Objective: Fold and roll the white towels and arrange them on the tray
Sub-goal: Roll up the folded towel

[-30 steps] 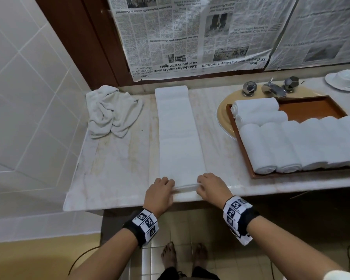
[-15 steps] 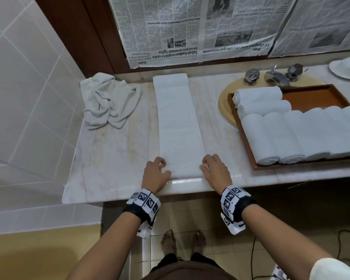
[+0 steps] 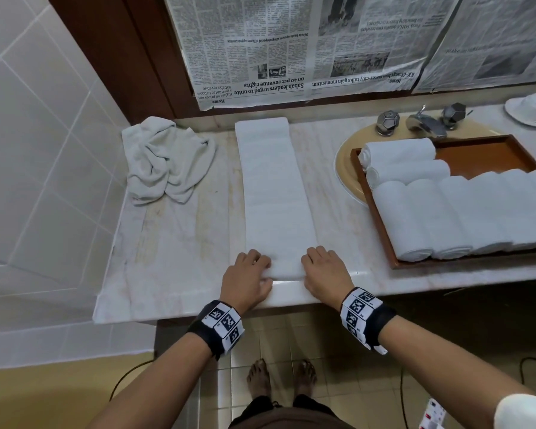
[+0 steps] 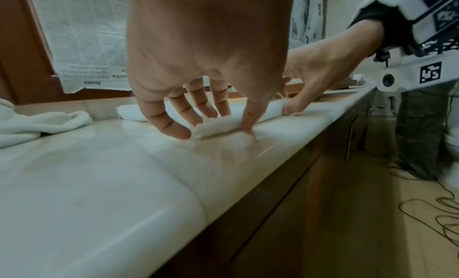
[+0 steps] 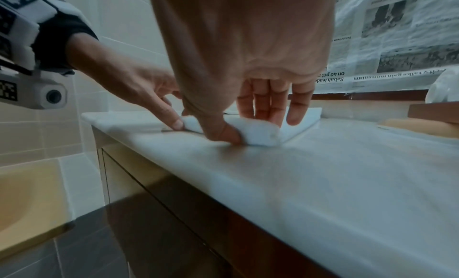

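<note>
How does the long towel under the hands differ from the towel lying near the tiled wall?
The folded towel lies flat as a long strip; the crumpled towel sits bunched in a heap. The folded towel's near end is rolled between the left hand and right hand; the crumpled towel is untouched. Both are white and lie on the counter.

Folded towel mid-counter; crumpled towel left, tray right.

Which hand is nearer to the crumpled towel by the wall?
Left. The left hand holds the folded towel's near end on the crumpled towel's side; the right hand is farther away.
</note>
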Demonstrator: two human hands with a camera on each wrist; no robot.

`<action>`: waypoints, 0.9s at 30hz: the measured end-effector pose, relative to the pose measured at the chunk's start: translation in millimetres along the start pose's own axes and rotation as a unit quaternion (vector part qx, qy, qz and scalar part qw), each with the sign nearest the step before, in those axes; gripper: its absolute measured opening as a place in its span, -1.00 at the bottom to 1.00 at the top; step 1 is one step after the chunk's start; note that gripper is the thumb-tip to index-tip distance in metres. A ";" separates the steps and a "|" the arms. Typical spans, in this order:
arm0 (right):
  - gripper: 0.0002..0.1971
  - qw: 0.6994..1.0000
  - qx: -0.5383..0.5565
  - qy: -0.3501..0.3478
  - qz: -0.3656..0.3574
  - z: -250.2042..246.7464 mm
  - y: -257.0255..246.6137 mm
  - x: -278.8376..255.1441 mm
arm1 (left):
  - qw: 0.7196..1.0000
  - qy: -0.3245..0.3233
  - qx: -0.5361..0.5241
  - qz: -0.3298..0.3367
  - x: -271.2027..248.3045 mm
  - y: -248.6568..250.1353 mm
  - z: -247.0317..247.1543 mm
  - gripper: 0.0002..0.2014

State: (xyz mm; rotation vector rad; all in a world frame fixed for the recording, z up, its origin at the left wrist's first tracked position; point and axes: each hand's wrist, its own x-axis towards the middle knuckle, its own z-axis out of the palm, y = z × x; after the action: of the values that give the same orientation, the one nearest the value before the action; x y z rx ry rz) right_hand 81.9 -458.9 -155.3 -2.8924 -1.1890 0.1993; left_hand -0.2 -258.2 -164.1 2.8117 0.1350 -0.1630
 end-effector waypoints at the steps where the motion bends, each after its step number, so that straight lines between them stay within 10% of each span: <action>1: -0.70 1.000 0.012 0.001 0.006 1.1 2.0 2.9 | 1.000 0.002 0.008 -0.003 1.9 1.9 -1.4 -0.67; 10: -0.67 0.944 0.300 -0.062 0.126 -15.1 34.5 18.5 | 0.986 -0.042 -0.128 -0.098 18.7 -7.7 -15.0 -0.69; 19: -0.80 0.972 0.217 0.057 0.074 4.0 27.3 13.4 | 0.943 0.023 -0.255 -0.214 24.9 -15.0 -12.2 -0.77; 27: -0.75 0.995 0.080 0.054 0.008 1.2 17.9 21.0 | 0.996 0.077 -0.031 -0.023 20.4 3.0 1.2 -0.81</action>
State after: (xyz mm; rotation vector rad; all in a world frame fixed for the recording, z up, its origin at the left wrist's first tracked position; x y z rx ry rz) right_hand 109.1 -457.0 -159.9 -2.7370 -1.0810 0.1296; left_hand 20.2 -259.9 -166.9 2.7589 0.2351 0.0475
